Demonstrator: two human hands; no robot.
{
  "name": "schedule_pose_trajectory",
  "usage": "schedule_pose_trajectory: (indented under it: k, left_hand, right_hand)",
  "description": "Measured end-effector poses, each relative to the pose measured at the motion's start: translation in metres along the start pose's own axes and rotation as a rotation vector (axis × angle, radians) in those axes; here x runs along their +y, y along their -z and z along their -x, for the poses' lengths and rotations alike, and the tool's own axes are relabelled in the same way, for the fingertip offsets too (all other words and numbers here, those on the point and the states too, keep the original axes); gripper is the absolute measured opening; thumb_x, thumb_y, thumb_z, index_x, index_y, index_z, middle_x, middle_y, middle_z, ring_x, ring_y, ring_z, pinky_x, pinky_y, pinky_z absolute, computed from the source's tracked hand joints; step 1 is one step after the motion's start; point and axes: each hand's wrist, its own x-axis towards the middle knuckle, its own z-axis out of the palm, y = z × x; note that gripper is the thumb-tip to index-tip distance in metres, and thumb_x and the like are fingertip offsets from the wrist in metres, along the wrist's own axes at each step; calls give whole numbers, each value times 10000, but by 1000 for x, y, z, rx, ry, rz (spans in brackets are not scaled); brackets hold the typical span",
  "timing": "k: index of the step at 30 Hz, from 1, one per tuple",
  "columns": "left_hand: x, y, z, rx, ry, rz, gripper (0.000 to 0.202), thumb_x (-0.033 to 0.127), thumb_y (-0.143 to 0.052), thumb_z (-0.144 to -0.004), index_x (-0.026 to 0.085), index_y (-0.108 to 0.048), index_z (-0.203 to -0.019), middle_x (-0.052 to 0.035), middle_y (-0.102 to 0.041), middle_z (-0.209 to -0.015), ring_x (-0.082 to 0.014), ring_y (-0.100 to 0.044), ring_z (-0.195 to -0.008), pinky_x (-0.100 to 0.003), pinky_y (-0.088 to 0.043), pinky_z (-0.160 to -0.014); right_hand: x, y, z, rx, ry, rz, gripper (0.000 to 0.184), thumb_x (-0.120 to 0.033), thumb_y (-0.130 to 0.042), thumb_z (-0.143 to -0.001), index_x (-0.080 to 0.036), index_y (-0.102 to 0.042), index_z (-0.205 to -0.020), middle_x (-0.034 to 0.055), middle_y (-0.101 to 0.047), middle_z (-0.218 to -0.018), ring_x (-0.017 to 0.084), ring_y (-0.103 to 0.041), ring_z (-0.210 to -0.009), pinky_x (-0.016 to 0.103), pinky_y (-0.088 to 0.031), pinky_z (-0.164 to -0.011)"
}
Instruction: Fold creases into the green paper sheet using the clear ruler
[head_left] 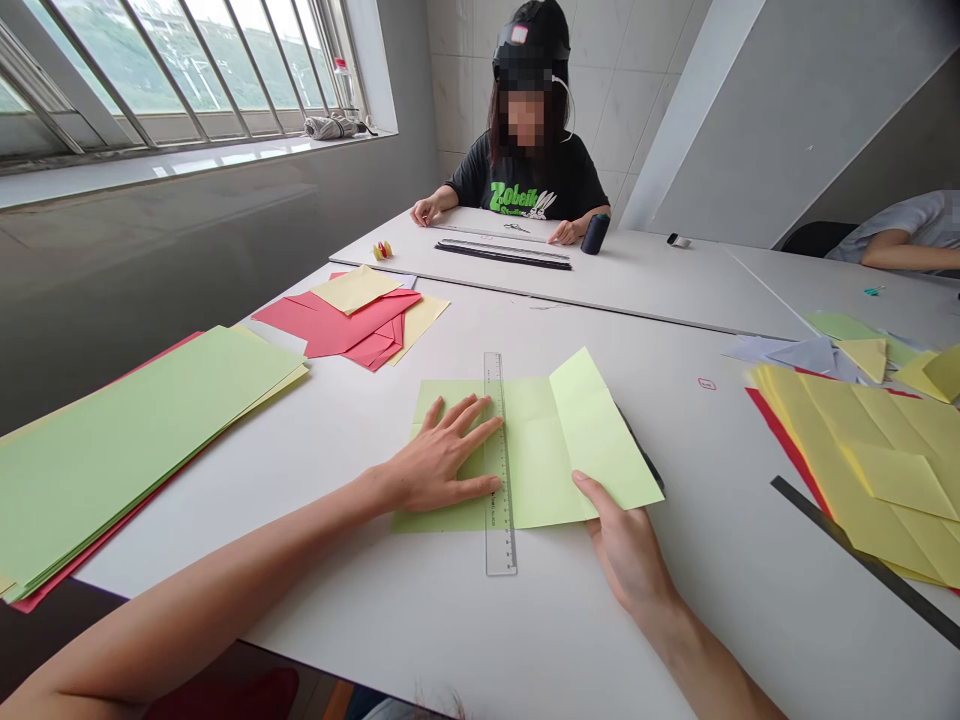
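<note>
A light green paper sheet [540, 460] lies on the white table [615, 620] in front of me. A clear plastic ruler [499, 470] lies across it from near to far. My left hand [442, 460] rests flat on the ruler and paper, fingers spread, pressing them down. My right hand [626, 545] pinches the near right edge of the sheet, whose right part [600, 430] is lifted and folded up along the ruler. A dark object [645, 460] lies partly hidden under that raised flap.
A stack of green, yellow and red sheets [127, 440] lies at the left. Red and yellow papers [360, 320] sit beyond. Yellow sheets [877, 450] and a black ruler [862, 560] are at the right. A person [529, 160] sits opposite with long rulers [502, 252]; another person's arm [900, 245] shows far right.
</note>
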Motion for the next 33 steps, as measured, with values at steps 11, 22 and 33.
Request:
schedule_pose_trajectory:
  k: [11, 22, 33]
  left_hand:
    - [-1, -2, 0, 26, -13, 18, 808, 753, -402, -935, 315, -245, -1595, -58, -93, -1680, -367, -88, -1538, -605, -3, -1230]
    - [1, 0, 0, 5, -1, 14, 813, 752, -389, -940, 297, -243, -1598, -70, -84, -1679, -358, -66, -1542, -612, 7, -1226]
    - [0, -1, 1, 25, -9, 23, 809, 752, -405, -935, 314, -245, -1596, -61, -94, -1678, -369, -85, -1538, -607, -2, -1229]
  right_hand:
    - [-2, -2, 1, 12, 8, 34, 818, -363, -771, -750, -322, -451, -1502, -16, -547, -1474, 272, -463, -1410, 446, -352, -1213]
    - [-2, -2, 2, 9, 8, 28, 794, -335, -763, -753, -323, -470, -1490, -23, -546, -1475, 270, -465, -1408, 436, -361, -1211]
    - [-2, -2, 1, 14, 31, 56, 772, -372, -756, -760, -342, -480, -1481, -27, -556, -1464, 267, -470, -1405, 442, -359, -1208]
